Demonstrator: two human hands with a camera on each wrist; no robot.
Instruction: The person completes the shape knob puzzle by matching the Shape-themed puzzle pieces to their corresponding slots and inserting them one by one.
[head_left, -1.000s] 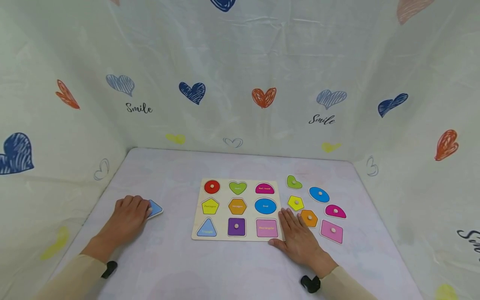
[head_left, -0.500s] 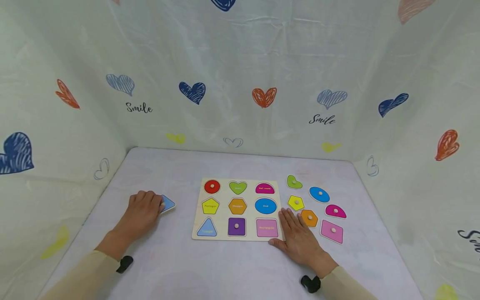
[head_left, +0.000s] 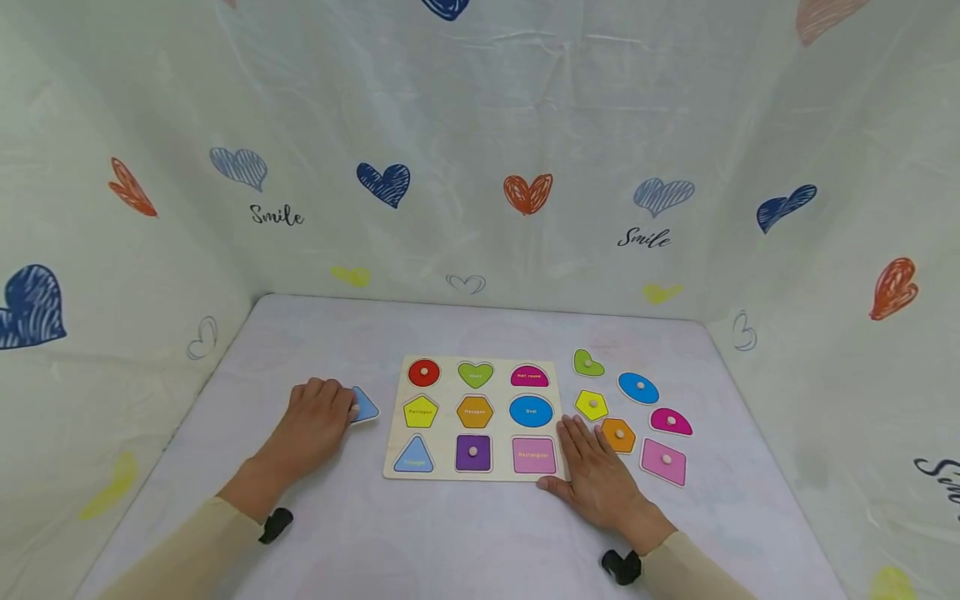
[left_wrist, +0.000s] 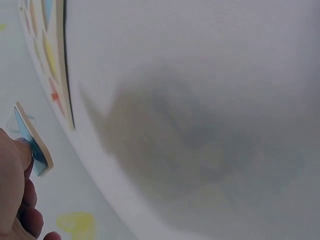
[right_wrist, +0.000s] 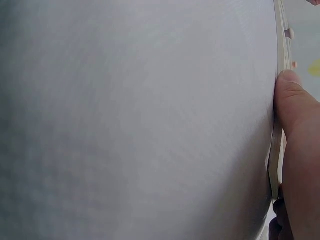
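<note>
Left of the wooden puzzle board (head_left: pixel 442 477), my left hand (head_left: pixel 315 421) pinches a blue triangle piece (head_left: pixel 365 406) by its knob. In the left wrist view the triangle (left_wrist: pixel 36 142) is tilted and held above the table, apart from the board (left_wrist: pixel 69 100). My right hand (head_left: pixel 603 487) lies with straight fingers along the board's right edge, its thumb touching the near right corner. The red circle (head_left: pixel 424 372) and purple square (head_left: pixel 473 453) with knobs sit in the board. Its printed blue triangle slot (head_left: pixel 414 456) is at the near left.
Loose knobbed pieces lie right of the board: a green heart (head_left: pixel 588 362), blue oval (head_left: pixel 639 388), yellow pentagon (head_left: pixel 592 406), magenta half round (head_left: pixel 671 422), orange hexagon (head_left: pixel 618 436) and pink rectangle (head_left: pixel 663 462). A heart-printed curtain (head_left: pixel 465 100) surrounds the table.
My left hand has carried the blue triangle rightward, from the left side of the table to near the board's left edge. The right hand and the board have stayed put.
</note>
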